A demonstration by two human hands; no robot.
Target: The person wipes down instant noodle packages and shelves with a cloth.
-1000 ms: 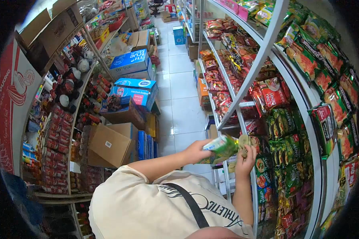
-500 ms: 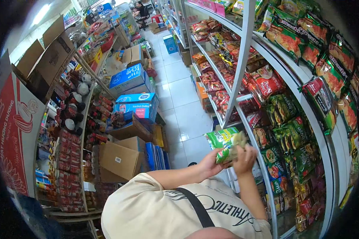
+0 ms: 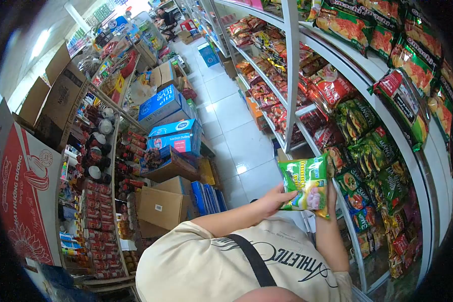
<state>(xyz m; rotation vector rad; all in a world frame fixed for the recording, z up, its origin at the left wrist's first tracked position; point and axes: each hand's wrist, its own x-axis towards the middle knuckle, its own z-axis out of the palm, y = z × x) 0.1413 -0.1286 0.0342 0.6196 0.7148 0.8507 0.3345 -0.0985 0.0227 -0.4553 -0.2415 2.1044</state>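
A shiny green packet (image 3: 307, 182) with yellow lettering and a pinkish-purple picture is held up in front of my chest, its printed face towards me. My left hand (image 3: 271, 201) grips its left edge, with the thumb lying over the front. On the other side, my right hand (image 3: 331, 200) holds the packet's right edge, its fingers mostly hidden behind it. Close to my right hand hang and lie green noodle packets (image 3: 360, 151) on the glass shelving.
Metal-framed shelves (image 3: 293, 75) full of instant noodle packets rise on my right. An open cardboard box (image 3: 161, 206) and blue cartons (image 3: 176, 136) line the left of the tiled aisle (image 3: 231, 118). Bottles and jars fill the left rack. A seated person (image 3: 165, 22) is far back.
The packet has turned so its front faces me more fully and has shifted right. My right hand, blurred in front of it before, is now at its right edge. My view has tilted slightly.
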